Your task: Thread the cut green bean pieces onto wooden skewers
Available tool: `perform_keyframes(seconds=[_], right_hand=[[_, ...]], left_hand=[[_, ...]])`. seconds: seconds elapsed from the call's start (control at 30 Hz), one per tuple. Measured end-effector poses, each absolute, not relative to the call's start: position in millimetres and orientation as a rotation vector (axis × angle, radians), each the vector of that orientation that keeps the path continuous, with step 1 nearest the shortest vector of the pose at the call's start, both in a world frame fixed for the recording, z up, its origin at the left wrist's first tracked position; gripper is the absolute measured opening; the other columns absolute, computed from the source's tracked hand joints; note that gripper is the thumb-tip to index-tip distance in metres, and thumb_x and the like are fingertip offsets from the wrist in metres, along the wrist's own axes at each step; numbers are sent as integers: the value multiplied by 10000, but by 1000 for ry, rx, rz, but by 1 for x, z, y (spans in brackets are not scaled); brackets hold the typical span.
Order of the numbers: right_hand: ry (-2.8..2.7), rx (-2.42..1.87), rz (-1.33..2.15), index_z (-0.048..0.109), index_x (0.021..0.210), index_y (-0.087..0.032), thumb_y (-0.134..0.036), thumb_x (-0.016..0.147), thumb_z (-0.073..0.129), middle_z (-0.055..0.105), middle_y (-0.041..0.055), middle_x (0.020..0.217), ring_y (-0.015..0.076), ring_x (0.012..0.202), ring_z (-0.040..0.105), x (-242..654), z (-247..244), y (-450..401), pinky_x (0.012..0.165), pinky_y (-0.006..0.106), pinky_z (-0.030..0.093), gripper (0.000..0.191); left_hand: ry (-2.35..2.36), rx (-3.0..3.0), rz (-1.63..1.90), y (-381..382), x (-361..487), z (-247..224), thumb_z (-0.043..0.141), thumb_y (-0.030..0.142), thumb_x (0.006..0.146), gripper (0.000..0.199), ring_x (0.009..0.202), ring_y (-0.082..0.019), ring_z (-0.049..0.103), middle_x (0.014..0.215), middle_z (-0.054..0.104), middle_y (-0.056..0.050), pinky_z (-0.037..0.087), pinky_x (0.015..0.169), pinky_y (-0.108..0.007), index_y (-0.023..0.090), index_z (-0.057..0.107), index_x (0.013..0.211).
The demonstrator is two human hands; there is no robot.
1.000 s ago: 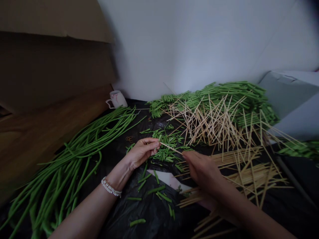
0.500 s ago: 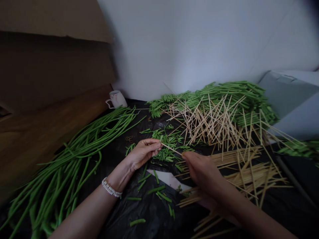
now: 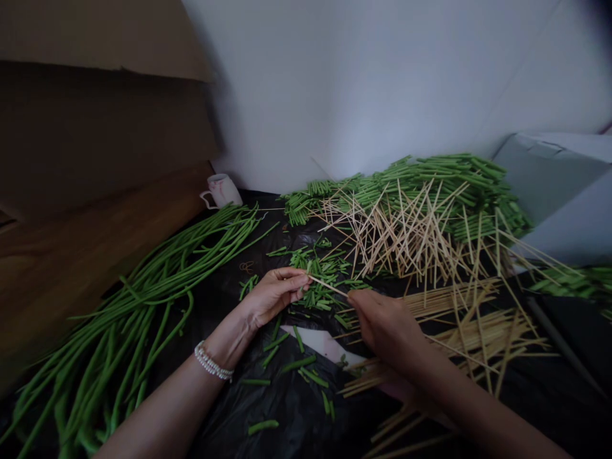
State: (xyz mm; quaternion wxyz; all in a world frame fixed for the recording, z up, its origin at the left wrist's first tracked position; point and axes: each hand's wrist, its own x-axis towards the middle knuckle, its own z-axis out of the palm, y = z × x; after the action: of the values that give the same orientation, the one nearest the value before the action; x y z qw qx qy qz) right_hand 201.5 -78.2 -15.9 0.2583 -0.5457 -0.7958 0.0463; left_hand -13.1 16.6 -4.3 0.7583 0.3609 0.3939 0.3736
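My left hand point(image 3: 283, 292), with a beaded bracelet point(image 3: 210, 362) on its wrist, is closed in a pinch at the far end of a thin wooden skewer point(image 3: 329, 285). A short piece of green long bean point(image 3: 310, 266) shows at its fingertips, mostly covered by them. My right hand point(image 3: 382, 319) is closed around the skewer's near end. Beneath and beyond my hands lies a heap of cut bean pieces point(image 3: 321, 294). Loose skewers point(image 3: 425, 303) lie in bundles beside and under my right hand.
Uncut long beans point(image 3: 157, 287) stretch along the left, with a mug point(image 3: 222, 190) behind them. Skewered bean pieces point(image 3: 444, 175) are piled against the wall, their sticks point(image 3: 401, 229) pointing toward me. Black plastic sheeting point(image 3: 215, 421) covers the surface. A cardboard box point(image 3: 105, 115) stands at the left.
The view has shifted very slightly. Both hands keep nearly the same pose on the skewer, and nothing has been let go.
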Motion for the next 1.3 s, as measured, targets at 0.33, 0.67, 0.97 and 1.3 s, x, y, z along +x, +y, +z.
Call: perform_keyframes(seconds=[0.33,0.67,0.97,1.3], right_hand=[[-2177,-1530,160,521,802,-187,-42,815,364,598,34,741,146,671,559,200,-16,-79,640,255,365,214],[-2176,-1515,102,536,773,-189,-27,810,379,597,16,710,133,624,531,194,-10,-83,592,250,335,228],[-2099,-1425,209,582,841,-185,-107,893,388,645,43,800,150,744,592,191,-14,-78,694,254,418,215],[-1999,-1436,-25,644,893,-172,-210,958,397,677,63,843,167,790,633,206,-10,-75,697,280,463,258]], left_hand=[[889,823,780,15,-13,-3,880,180,554,245,658,-86,632,722,707,-33,488,631,-180,111,727,733],[882,880,725,9,-7,-6,871,199,572,225,641,-89,624,702,709,-36,468,616,-181,117,739,735],[769,1003,634,-1,4,-8,852,237,609,247,699,-123,645,773,732,-73,480,675,-222,118,759,805],[1107,1650,852,26,-27,-5,774,319,705,177,765,-178,629,827,732,-67,447,750,-275,182,776,817]])
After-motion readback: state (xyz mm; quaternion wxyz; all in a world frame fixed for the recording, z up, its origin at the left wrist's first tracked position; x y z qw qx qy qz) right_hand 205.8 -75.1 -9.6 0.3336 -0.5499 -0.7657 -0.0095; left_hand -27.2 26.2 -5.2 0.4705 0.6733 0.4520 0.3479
